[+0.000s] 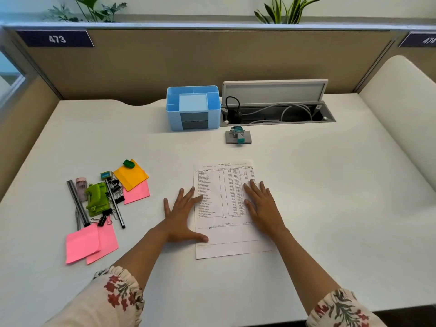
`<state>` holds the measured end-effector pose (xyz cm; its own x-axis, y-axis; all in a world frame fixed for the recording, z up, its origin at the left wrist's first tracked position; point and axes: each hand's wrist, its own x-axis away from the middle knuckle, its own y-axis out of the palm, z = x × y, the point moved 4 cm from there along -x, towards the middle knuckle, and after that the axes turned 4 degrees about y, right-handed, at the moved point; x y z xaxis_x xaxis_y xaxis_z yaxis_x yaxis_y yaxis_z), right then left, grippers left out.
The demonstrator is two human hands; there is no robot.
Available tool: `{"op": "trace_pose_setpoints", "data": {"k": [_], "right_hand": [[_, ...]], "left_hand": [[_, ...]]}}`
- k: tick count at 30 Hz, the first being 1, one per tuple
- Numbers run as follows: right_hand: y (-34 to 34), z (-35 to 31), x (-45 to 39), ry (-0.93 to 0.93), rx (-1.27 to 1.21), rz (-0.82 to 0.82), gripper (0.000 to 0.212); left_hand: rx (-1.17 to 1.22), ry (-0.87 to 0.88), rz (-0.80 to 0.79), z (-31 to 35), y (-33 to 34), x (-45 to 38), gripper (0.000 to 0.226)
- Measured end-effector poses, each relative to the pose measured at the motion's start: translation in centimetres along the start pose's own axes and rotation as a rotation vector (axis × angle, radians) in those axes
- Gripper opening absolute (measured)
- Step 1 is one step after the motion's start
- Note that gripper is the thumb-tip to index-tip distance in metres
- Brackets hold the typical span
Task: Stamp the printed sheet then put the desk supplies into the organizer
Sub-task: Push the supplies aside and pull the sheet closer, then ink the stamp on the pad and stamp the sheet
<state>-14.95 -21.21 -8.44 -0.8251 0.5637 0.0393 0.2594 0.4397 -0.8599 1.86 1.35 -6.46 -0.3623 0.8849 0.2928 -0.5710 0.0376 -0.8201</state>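
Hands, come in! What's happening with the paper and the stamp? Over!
Left hand and right hand both flat, pressing the printed sheet. Stamp untouched on its pad beside the blue organizer. Nothing between sheet and stamp.

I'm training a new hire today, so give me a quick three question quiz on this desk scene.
1. True or false: the stamp already rests on the printed sheet.
2. Which side of the sheet are the loose supplies on: A left, B right, C beyond it?
3. Fill in: the blue organizer stands beside the open ____ tray.

Key: 1 false, it sits on its pad beyond the sheet, while the left hand and right hand press the sheet flat. 2 A. 3 cable.
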Motion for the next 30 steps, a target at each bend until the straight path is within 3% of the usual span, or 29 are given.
{"op": "trace_pose_setpoints", "data": {"k": [7,11,15,24,30], "right_hand": [[-1.0,-0.5,0.2,0.068,-0.222,0.046,0.054],[-2.3,-0.3,-0.4,0.197,-0.485,0.163,0.052],[-3.2,0.3,-2.4,0.285,-0.607,0.243,0.052],[-4.0,-0.6,-9.1,0.276,-0.513,0.285,0.058],[-4.1,-1.2,-14.4,0.249,-0.465,0.291,0.055]], "left_hand": [[0.128,-0.028,0.089,0.0,-0.5,0.1,0.123],[0.209,-0.094,0.273,-0.3,-0.8,-0.5,0.103],[0.111,-0.09,0.393,-0.4,-2.4,-2.6,0.079],[0.148,0.027,0.403,2.9,-5.5,-11.0,0.055],[0.199,0.047,0.347,4.8,-7.0,-18.0,0.058]]}}
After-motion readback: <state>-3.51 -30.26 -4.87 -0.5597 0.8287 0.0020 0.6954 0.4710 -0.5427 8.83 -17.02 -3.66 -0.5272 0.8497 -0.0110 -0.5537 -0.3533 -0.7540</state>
